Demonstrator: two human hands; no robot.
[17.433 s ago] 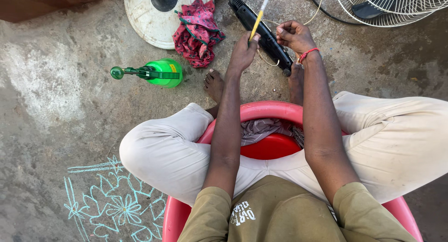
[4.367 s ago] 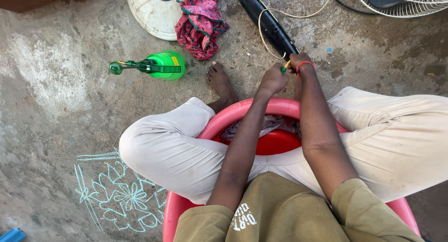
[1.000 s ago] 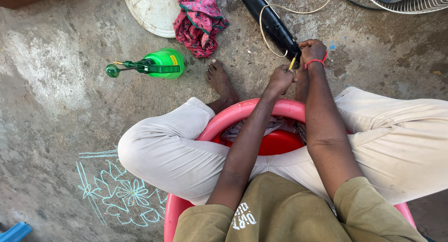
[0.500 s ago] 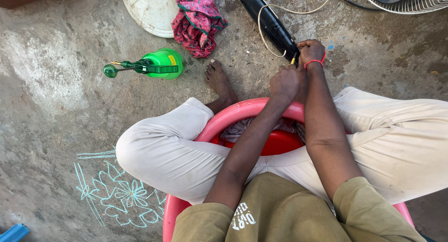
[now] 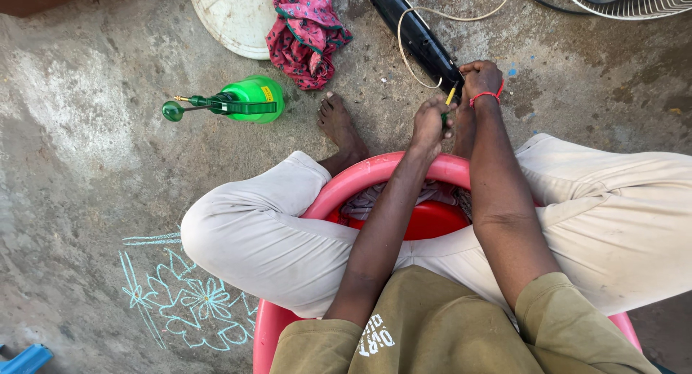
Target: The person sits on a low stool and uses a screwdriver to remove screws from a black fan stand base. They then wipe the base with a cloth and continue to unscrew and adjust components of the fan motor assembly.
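Both hands point(image 5: 431, 121) at black bar point(image 5: 414, 31) end

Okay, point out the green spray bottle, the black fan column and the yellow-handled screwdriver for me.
green spray bottle point(image 5: 252, 100): head view, on its round green body.
black fan column point(image 5: 411, 28): head view, on the middle of the black tube lying on the floor.
yellow-handled screwdriver point(image 5: 450, 95): head view, on the yellow handle between the hands.

Bare floor point(image 5: 86, 222) beyond green sprayer point(image 5: 245, 100)
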